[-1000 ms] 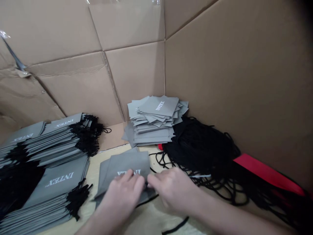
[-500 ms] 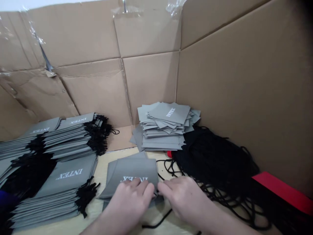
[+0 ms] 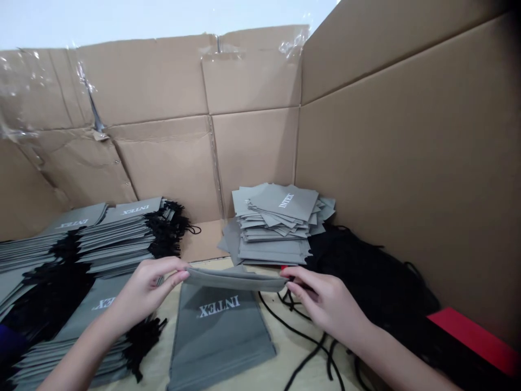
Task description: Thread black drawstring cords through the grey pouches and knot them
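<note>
Between my two hands a grey fabric pouch is stretched out sideways, raised a little and seen nearly edge-on. My left hand pinches its left end between thumb and fingers. At the right end, my right hand pinches the corner, where something dark shows at the fingertips. Below lies another grey pouch printed with white INTEX lettering, flat on the table. Black cords trail over the table beneath my right hand.
Stacked grey pouches with black cord ends stand at the left. A pile of grey pouches sits at the back, beside a heap of black cords. A red strip lies at right. Cardboard walls enclose the table.
My hands have moved apart and up, lifting a pouch that was pressed near the table. The printed pouch beneath is now uncovered. The view has tilted up slightly.
</note>
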The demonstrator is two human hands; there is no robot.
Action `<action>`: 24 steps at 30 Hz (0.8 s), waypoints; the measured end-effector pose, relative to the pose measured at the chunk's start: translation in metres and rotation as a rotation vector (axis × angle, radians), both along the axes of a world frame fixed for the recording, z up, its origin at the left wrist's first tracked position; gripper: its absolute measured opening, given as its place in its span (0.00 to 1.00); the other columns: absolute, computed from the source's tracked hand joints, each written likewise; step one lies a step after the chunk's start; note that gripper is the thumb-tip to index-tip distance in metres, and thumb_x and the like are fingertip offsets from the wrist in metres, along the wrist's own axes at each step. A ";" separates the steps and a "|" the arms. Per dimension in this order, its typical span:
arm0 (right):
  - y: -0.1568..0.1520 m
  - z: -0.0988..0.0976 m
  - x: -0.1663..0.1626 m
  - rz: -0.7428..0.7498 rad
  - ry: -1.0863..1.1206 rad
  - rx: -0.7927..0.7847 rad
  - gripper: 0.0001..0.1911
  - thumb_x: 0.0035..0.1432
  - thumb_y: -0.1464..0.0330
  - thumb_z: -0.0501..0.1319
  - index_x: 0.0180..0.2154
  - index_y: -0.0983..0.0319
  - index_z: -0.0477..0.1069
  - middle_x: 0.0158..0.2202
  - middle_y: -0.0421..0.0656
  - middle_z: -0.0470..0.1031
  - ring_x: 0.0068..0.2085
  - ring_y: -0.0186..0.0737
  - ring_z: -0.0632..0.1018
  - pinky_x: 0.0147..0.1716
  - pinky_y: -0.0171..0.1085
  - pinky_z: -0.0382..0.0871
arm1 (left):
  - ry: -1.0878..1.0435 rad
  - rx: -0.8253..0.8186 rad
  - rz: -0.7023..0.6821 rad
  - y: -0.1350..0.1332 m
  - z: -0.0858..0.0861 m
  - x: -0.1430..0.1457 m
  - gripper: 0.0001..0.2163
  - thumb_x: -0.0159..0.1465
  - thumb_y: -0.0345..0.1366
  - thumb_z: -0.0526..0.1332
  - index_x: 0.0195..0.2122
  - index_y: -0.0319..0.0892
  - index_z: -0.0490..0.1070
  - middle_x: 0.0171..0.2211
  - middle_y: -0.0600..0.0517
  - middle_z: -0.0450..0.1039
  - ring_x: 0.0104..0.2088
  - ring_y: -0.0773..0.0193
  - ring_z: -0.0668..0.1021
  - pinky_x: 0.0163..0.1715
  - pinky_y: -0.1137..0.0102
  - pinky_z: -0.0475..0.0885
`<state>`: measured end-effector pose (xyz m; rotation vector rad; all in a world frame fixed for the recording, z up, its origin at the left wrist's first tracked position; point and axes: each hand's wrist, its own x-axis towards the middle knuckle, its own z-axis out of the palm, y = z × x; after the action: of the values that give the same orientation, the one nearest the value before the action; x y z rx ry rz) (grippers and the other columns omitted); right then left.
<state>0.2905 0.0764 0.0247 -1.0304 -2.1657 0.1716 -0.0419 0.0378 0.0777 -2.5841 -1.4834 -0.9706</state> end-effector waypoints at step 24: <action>0.013 -0.022 0.001 0.021 0.214 0.169 0.09 0.59 0.72 0.53 0.34 0.60 0.72 0.29 0.41 0.77 0.29 0.36 0.77 0.28 0.31 0.71 | -0.918 -0.479 0.040 0.015 -0.018 0.010 0.10 0.54 0.41 0.65 0.26 0.38 0.72 0.22 0.55 0.70 0.24 0.70 0.69 0.25 0.77 0.61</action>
<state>0.2910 0.0896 0.0031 -0.8534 -1.9613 0.1011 -0.0318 0.0531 0.0594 -2.4429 -2.1330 -2.2308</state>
